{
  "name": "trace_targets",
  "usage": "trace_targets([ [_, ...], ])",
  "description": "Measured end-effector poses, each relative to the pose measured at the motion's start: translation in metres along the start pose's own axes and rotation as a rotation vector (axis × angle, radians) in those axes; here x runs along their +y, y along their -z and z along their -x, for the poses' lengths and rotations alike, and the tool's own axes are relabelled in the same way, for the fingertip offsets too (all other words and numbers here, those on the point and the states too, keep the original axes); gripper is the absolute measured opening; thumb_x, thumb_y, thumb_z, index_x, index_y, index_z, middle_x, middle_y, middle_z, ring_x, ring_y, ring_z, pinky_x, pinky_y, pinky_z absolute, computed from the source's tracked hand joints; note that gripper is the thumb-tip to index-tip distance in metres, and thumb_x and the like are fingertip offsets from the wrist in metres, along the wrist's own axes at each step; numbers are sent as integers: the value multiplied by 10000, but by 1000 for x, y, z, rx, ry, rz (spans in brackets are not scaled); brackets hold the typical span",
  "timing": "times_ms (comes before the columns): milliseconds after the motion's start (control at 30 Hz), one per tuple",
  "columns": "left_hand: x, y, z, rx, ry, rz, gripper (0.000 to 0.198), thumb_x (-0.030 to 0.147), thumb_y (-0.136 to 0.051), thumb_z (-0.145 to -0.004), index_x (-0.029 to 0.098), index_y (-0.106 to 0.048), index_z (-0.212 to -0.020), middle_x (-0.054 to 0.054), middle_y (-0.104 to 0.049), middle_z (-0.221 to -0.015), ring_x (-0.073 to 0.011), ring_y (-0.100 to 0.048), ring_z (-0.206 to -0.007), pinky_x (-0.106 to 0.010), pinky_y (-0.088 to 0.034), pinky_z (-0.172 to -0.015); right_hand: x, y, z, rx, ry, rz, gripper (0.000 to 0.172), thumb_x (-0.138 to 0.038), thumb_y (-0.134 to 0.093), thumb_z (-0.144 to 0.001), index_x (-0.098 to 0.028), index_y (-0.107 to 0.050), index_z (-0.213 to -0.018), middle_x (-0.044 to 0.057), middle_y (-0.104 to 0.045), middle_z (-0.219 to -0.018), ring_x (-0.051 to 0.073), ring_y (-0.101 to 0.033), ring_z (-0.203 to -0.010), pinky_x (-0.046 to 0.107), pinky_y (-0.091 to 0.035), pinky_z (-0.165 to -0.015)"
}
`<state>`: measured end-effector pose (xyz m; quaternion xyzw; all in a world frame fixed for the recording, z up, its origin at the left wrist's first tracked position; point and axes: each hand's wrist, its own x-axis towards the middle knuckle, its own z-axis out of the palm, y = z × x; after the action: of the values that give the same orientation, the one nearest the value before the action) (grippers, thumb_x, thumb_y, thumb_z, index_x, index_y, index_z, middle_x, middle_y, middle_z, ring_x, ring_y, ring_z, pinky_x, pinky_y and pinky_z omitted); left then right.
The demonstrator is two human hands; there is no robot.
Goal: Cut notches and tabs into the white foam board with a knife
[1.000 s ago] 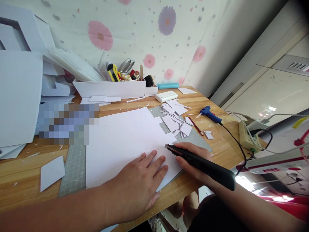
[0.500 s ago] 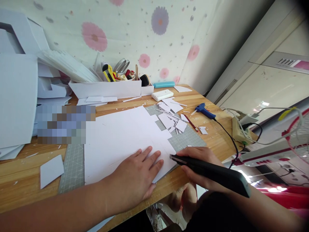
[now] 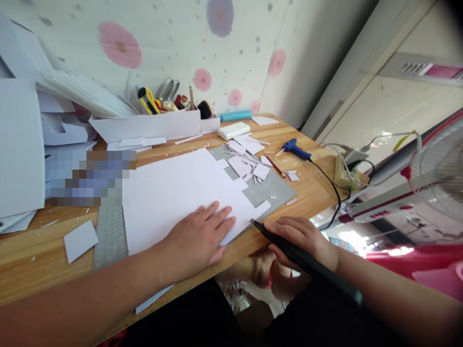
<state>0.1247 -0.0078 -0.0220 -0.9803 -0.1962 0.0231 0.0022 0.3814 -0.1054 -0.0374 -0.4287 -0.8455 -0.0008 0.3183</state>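
My left hand (image 3: 197,236) lies flat, fingers spread, on the near right corner of a large white sheet (image 3: 173,193) that rests on a grey cutting mat (image 3: 108,236). My right hand (image 3: 296,238) is wrapped round a black utility knife (image 3: 285,246). The knife's tip sits at the sheet's near right edge, by the front edge of the wooden table (image 3: 36,260).
Several small white offcuts (image 3: 249,166) lie on the mat's far right. A blue glue gun (image 3: 296,149) with a black cord lies beyond them, near a power strip (image 3: 345,176). A white tool box (image 3: 152,123) stands at the back, white boards (image 3: 21,144) at left, a fan (image 3: 439,168) at right.
My right hand has drawn the knife toward me along the sheet to its near edge. The left hand has stayed pressed on the sheet. The view has shifted right and down.
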Motion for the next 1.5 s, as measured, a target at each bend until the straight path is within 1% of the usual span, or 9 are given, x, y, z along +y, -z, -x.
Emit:
trace_targets([
  [67, -1, 1, -1, -1, -7, -20, 503, 253, -619, -887, 122, -581, -1371, -166, -486, -1503, -400, -445, -1382, -546, -438, -1094, 5, -2, 8, -23, -35, -82, 361, -238, -593, -900, -234, -565, -1260, 54, -717, -815, 203, -687, -675, 302, -551, -603],
  [133, -2, 2, -2, 4, -31, -30, 506, 259, -598, -896, 110, -572, -1379, -170, -476, -1510, -399, -439, -1386, -539, -428, -1104, 7, 0, 14, -66, -205, -189, 346, -303, -620, -889, -272, -604, -1233, 42, -733, -864, 198, -701, -692, 303, -565, -627],
  [267, -5, -1, -3, 4, -58, -51, 521, 281, -553, -908, 95, -559, -1395, -168, -476, -1512, -399, -446, -1380, -531, -423, -1109, 2, 14, 13, 64, -457, -255, 262, -407, -646, -884, -290, -688, -1115, 48, -771, -963, 237, -746, -839, 354, -602, -755],
  [367, -6, -2, -3, 15, -61, -64, 531, 291, -535, -908, 93, -554, -1401, -166, -476, -1512, -401, -440, -1384, -540, -427, -1105, -2, 22, 9, 195, -535, -211, 273, -410, -671, -880, -297, -692, -1127, 51, -767, -1042, 264, -738, -949, 405, -604, -832],
  [500, -6, -1, -1, 35, -61, -65, 520, 282, -517, -912, 98, -560, -1396, -158, -486, -1507, -391, -448, -1382, -531, -425, -1112, 8, 19, 10, 254, -496, -82, 348, -350, -665, -891, -301, -649, -1236, 43, -743, -1159, 257, -721, -1031, 410, -592, -896],
  [733, -9, -3, -1, 69, -83, -43, 519, 335, -512, -930, 105, -562, -1392, -154, -491, -1504, -385, -453, -1379, -526, -426, -1111, 28, 12, 2, 19, -348, 43, 498, -355, -614, -947, -320, -513, -1433, 45, -709, -1245, 285, -687, -1116, 423, -565, -912],
  [967, -8, -3, -1, 61, -92, -80, 506, 325, -480, -946, 113, -551, -1399, -148, -502, -1498, -370, -457, -1377, -500, -409, -1125, 27, 11, -14, -65, -387, 92, 396, -387, -479, -998, -262, -588, -1357, 64, -740, -997, 275, -712, -928, 407, -559, -832],
  [1200, -8, -4, -1, 64, -93, -71, 504, 325, -496, -947, 106, -551, -1398, -161, -486, -1508, -383, -446, -1382, -516, -410, -1121, 23, -2, -17, -258, -314, 184, 445, -477, -603, -922, -231, -587, -1293, 98, -685, -951, 290, -662, -895, 397, -537, -777],
  [1500, -10, -9, 0, 90, -95, -33, 520, 322, -522, -941, 111, -526, -1416, -168, -483, -1508, -390, -426, -1394, -517, -399, -1126, 24, -1, 0, -158, -349, 260, 377, -355, -532, -952, -235, -553, -1309, 109, -711, -1030, 293, -661, -984, 404, -522, -850],
])
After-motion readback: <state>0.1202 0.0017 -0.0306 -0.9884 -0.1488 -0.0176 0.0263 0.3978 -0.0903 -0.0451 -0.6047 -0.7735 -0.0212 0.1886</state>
